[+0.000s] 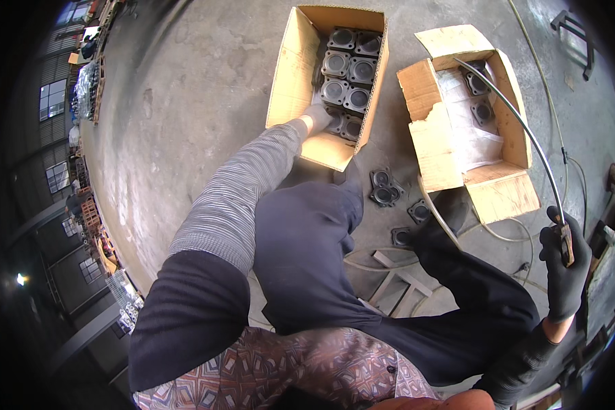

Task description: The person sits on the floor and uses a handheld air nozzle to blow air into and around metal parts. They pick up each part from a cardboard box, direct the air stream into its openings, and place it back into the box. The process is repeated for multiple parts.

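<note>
My left hand (316, 118), in a light grey glove, reaches over the near left side of a tall cardboard box (290, 89). It touches or lies right beside a dark flanged metal part (334, 123) at the near end of the rows; its fingers are too hidden to tell their grip. Several like parts with round faces, such as this metal part (362, 70), fill the box in two rows. At the far right, my right hand (568, 266), in a dark glove, is closed around the brass-coloured end of a long, thin curved tube (529, 130). The tube arches up over the second box.
A second cardboard box (430, 154) with flaps spread holds a few metal parts (482, 111) on pale lining. More parts (385, 188) lie on the concrete floor by my feet. A hose (540, 68) trails at right; a metal frame (396, 287) lies between my legs.
</note>
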A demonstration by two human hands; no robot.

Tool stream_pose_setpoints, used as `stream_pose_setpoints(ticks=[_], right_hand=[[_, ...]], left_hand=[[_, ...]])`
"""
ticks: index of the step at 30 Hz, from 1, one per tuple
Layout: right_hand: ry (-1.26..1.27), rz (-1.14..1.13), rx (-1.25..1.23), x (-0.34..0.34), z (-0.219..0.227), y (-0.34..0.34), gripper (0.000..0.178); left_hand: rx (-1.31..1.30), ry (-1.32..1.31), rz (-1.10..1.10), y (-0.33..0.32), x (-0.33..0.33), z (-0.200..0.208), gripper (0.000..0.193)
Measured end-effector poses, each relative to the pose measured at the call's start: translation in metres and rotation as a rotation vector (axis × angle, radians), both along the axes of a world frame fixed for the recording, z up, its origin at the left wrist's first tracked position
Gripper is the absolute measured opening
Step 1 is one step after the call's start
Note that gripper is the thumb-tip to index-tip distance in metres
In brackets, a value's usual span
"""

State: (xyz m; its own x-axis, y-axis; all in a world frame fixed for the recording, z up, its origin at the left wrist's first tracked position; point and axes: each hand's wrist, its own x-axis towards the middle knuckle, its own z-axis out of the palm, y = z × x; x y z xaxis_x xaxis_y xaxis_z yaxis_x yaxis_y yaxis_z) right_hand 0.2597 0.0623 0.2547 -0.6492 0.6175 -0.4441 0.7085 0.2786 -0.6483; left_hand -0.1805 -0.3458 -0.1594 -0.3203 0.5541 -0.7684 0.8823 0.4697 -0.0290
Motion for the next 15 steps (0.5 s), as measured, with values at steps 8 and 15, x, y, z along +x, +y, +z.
stream_pose_setpoints(ticks=[8, 15], right_hand=[[0.023, -0.132, 0.04, 0.022, 0.002, 0.019, 0.028], [-0.146, -0.223, 0.158, 0.048, -0.001, 0.04, 0.026]], left_hand=[[0.325, -0.176, 0.469, 0.011, 0.007, 0.064, 0.038], [0.712, 0.146, 0.318, 0.173, 0.046, 0.277, 0.027]])
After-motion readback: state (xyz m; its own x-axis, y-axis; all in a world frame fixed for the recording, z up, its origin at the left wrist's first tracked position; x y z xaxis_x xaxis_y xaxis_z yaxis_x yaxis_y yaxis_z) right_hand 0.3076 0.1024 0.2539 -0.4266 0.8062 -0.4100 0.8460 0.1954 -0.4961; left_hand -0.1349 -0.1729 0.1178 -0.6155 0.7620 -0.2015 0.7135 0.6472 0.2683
